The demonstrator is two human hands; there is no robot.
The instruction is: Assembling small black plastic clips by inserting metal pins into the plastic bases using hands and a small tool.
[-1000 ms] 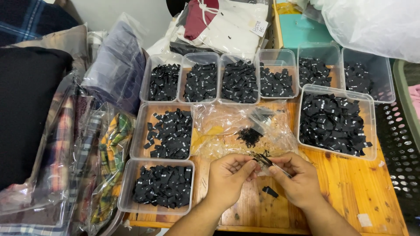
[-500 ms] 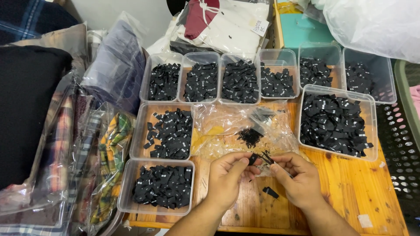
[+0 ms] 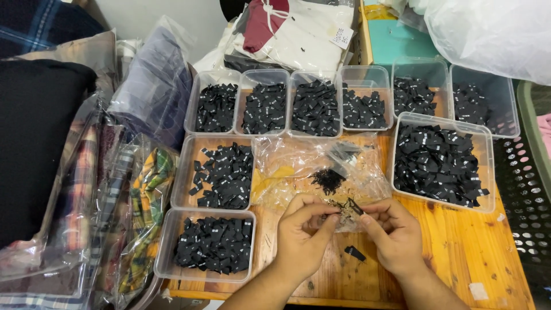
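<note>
Over a pine worktable [image 3: 459, 252], a person's left hand [image 3: 301, 238] and right hand [image 3: 393, 235] meet at the fingertips, both pinched together on one small black fabric label [image 3: 353, 206] held just above the wood, at the near edge of a crumpled clear plastic bag [image 3: 298, 172]. The label looks featherlight, soft and floppy, likely best taken by an edge between thumb and forefinger; a loose grip would probably let it slip or fold. A second black label [image 3: 354, 252] lies on the table between the wrists, and a small heap of loose labels [image 3: 328, 181] rests on the bag. Clear plastic tubs of like labels ring the hands: a large tub [image 3: 485, 172] to the right, two tubs [image 3: 183, 189] to the left, a row of six [image 3: 367, 74] behind. Bagged plaid cloth [image 3: 140, 212] crowds the left edge, a black perforated crate [image 3: 525, 189] the right. Nothing stands between the hands and the nearest tubs, though the crinkled bag crowds the working spot.
</note>
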